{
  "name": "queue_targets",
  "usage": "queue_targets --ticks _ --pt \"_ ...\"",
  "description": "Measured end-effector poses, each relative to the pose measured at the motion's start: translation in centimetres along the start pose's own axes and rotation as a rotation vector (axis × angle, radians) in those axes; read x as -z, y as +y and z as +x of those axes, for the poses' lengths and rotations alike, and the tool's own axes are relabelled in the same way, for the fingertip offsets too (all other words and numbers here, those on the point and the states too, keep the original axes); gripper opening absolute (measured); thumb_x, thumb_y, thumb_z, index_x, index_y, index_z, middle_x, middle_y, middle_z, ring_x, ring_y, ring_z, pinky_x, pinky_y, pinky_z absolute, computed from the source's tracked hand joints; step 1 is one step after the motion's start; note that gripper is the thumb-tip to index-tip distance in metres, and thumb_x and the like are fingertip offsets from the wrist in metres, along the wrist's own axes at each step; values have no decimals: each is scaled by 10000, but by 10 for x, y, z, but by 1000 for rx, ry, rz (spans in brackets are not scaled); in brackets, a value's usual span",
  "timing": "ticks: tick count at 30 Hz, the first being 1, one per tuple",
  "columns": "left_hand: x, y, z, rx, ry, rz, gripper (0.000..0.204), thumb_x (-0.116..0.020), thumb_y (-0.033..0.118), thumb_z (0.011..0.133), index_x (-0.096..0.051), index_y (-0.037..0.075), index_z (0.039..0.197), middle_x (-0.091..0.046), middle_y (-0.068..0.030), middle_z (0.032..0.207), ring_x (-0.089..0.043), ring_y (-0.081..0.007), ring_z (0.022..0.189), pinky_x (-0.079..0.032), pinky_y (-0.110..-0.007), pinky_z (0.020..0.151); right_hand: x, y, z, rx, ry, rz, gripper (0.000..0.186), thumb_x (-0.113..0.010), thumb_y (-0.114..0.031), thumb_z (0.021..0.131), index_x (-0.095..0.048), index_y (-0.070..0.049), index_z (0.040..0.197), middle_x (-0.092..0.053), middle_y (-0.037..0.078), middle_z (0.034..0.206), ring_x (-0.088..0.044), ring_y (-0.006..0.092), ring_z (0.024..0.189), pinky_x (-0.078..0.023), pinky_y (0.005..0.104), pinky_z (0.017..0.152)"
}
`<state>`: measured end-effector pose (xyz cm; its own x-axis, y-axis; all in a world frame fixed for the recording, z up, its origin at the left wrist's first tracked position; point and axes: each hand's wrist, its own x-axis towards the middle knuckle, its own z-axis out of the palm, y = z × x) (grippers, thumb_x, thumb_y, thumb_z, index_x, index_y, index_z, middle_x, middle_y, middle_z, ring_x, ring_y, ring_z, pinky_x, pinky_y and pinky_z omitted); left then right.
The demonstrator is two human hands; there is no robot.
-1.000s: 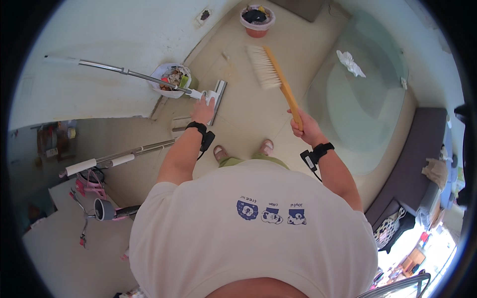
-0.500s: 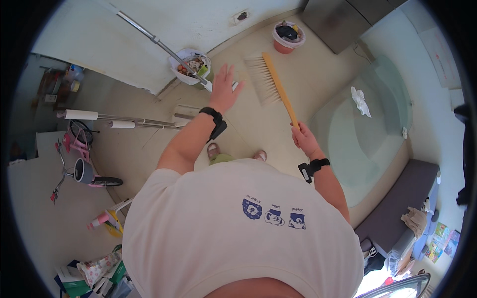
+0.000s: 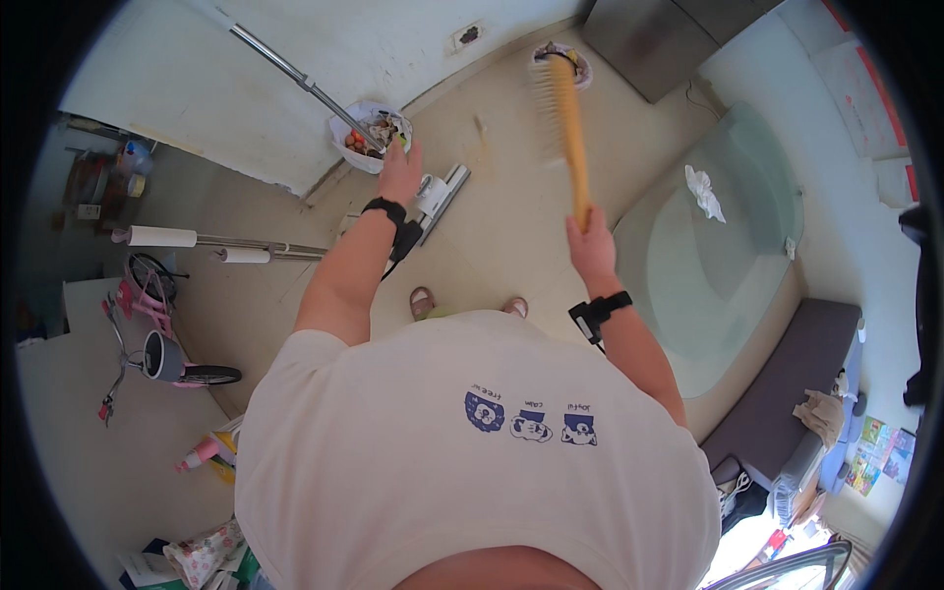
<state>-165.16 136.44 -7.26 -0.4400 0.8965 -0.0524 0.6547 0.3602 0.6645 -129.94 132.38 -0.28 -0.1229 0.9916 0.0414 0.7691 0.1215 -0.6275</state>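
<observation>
My right hand (image 3: 593, 254) is wrapped round the end of the handle of a long wooden bristle brush (image 3: 570, 128). The brush points away from me in the air, its pale bristles facing left and smeared by motion. My left hand (image 3: 400, 172) is stretched forward, its fingers extended and slightly apart. It overlaps the grey pole (image 3: 305, 84) of a mop in the picture; I cannot tell whether it touches it. The white and grey mop head (image 3: 439, 202) shows on the floor beside that wrist.
A lined waste bin (image 3: 356, 152) stands by the left wall, another bin (image 3: 582, 69) lies partly behind the brush. At right sit a glass panel (image 3: 678, 295) with a crumpled white tissue (image 3: 704, 194) and a dark bench (image 3: 777, 364). A pink bicycle (image 3: 162, 339) stands left.
The brush has swung up and to the right, now overlapping the far bin. My left hand has shifted left, its fingers less spread, and the mop head has come into view beside it.
</observation>
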Motion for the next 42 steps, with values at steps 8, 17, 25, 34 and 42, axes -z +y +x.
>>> queue_targets --ticks 8,17,25,34,42 --pt "17 16 32 -105 -71 -867 629 -237 421 977 -184 -33 1409 -159 -212 1480 -192 -298 1366 -191 -331 1091 -48 -10 -10 -167 -429 -224 404 -468 -405 879 -450 -50 1070 -631 224 895 -612 404 796 -478 499 710" --pt "14 -24 11 203 -257 -551 659 -421 400 934 -253 -57 1377 -308 -256 1402 -268 -356 1324 -249 -364 1067 -49 54 -20 -312 -359 64 438 -502 -420 889 -488 -8 1035 -602 230 926 -579 396 841 -449 447 721" --pt "-35 27 -31 -601 88 188 590 -526 323 902 -326 42 1381 -363 -248 1372 -325 -344 1303 -264 -438 1065 -36 33 -63 -460 -549 494 393 -499 -394 897 -516 -21 1016 -561 105 722 -540 221 633 -438 342 580" --pt "-72 -12 -38 -259 -1071 1139 507 -416 380 854 -524 96 1259 -432 -136 1368 -410 -301 1261 -273 -448 1066 39 61 -20 -354 -389 498 362 -496 -367 896 -491 -25 1013 -547 88 694 -529 205 608 -423 345 559" --pt "-92 113 -33 -599 -446 642 324 -498 292 856 -556 181 1154 -637 -146 967 -587 -343 915 -473 -467 719 69 110 -45 -342 -366 -9 399 -516 -399 854 -504 -34 1015 -630 172 875 -608 349 827 -469 452 717"
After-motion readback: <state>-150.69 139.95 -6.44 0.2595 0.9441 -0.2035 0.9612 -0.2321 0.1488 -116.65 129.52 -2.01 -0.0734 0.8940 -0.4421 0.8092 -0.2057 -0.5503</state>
